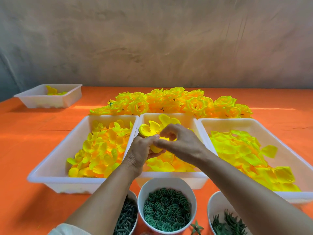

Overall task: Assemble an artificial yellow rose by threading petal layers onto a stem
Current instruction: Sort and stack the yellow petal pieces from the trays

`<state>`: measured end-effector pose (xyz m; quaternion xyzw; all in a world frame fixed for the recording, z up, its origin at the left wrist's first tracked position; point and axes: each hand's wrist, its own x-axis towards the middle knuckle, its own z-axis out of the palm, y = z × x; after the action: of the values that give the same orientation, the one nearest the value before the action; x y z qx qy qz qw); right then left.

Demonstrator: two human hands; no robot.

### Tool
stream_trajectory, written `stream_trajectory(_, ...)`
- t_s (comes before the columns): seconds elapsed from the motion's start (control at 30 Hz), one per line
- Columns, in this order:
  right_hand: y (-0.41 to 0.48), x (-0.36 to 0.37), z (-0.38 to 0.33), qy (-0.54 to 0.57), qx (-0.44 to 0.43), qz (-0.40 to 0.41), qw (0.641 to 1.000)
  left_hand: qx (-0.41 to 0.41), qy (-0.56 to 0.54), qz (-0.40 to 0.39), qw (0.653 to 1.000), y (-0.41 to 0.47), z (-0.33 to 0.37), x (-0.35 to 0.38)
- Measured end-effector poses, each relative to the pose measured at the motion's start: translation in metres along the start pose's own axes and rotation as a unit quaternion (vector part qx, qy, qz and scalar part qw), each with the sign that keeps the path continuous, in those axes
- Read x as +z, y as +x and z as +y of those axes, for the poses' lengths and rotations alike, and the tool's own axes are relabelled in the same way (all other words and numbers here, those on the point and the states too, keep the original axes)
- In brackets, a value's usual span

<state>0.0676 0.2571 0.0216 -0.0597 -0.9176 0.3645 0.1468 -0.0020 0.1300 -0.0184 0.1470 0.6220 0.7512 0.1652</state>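
The half-built rose [150,131] sits at the frame's centre, above the middle tray [188,119], its yellow petals fanning up and to the left out of the two hands. The left hand [142,150] grasps it from below, fingers curled round its base. The right hand [183,143] comes over from the right and pinches the petals on top, touching the left thumb. Loose petals fill the middle tray, the left tray [55,179] and the right tray [237,122]. Above them in the frame lies a pile [169,102] of finished roses, and a small tray [49,102] stands at upper left. Along the bottom edge, the left cup [135,200] holds green pegs, the middle cup [167,184] green rings, the right cup [211,206] green leaves. All rest on an orange table [33,133]
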Motion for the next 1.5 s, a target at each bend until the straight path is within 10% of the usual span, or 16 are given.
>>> stream_trajectory(1.07,0.005,-0.018,0.016,0.320,0.124,0.074,0.936,-0.043,0.221,0.038,0.974,0.005,-0.006,0.005)
stream_trajectory(1.27,0.005,-0.012,0.021,0.322,0.165,0.087,0.928,0.203,0.301,0.053,0.930,-0.019,-0.004,0.007)
stream_trajectory(1.5,-0.001,0.002,0.018,0.302,0.148,0.009,0.942,0.173,0.281,-0.007,0.944,-0.016,-0.008,0.008)
